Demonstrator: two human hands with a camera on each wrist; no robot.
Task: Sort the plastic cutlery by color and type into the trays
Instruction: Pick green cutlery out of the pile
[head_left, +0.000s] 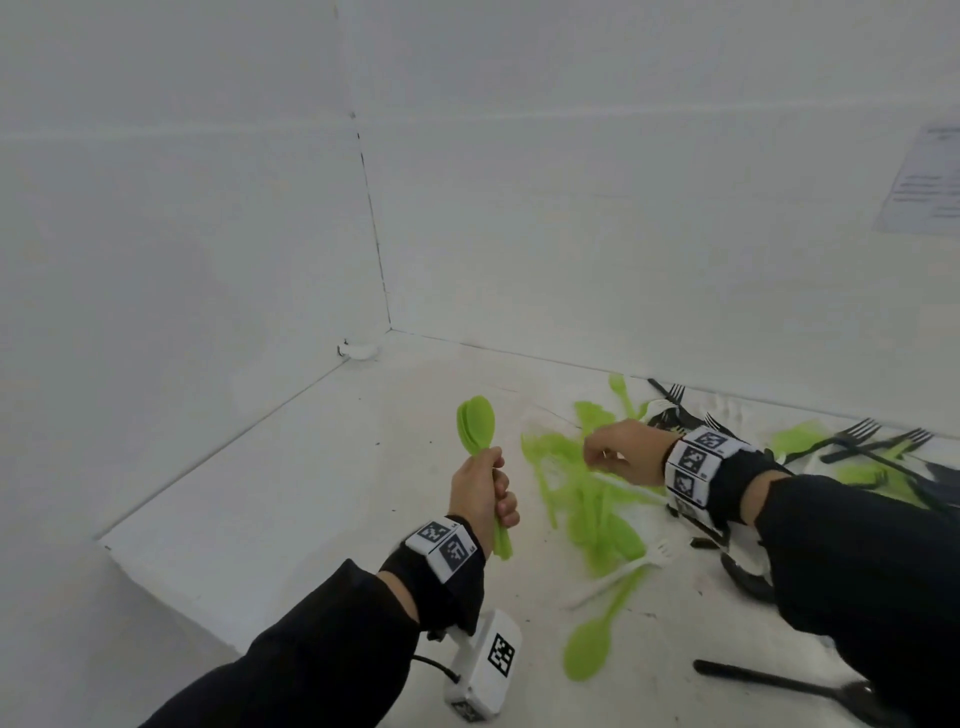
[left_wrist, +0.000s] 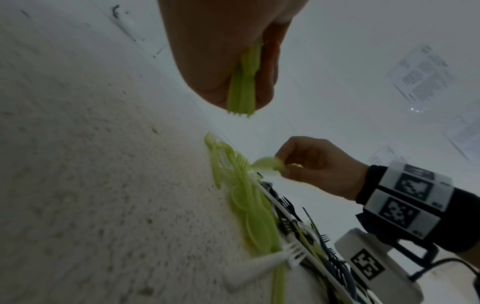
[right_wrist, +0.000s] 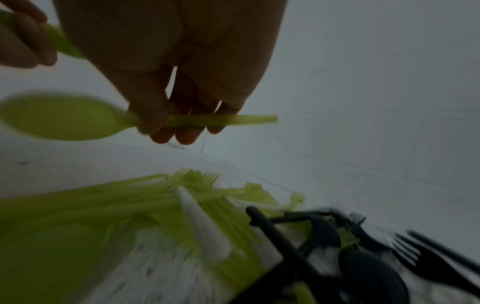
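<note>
My left hand (head_left: 485, 491) grips a bundle of green spoons (head_left: 475, 421) by the handles, bowls up, above the white table (head_left: 291, 499). The handle ends stick out below its fist (left_wrist: 241, 90). My right hand (head_left: 610, 452) hovers over a pile of green cutlery (head_left: 582, 499) and pinches the handle of one green spoon (right_wrist: 62, 117), held level just above the pile. The bowl of that spoon (left_wrist: 266, 165) points toward my left hand. Black forks (head_left: 857, 436) and more green pieces lie tangled to the right.
A white fork (head_left: 628, 566), a lone green spoon (head_left: 589, 652) and a black spoon (head_left: 789, 686) lie nearer me. White walls meet in a corner (head_left: 387, 322) behind the table. The table's left edge (head_left: 104, 540) drops off. A paper sheet (head_left: 924, 182) hangs on the right wall.
</note>
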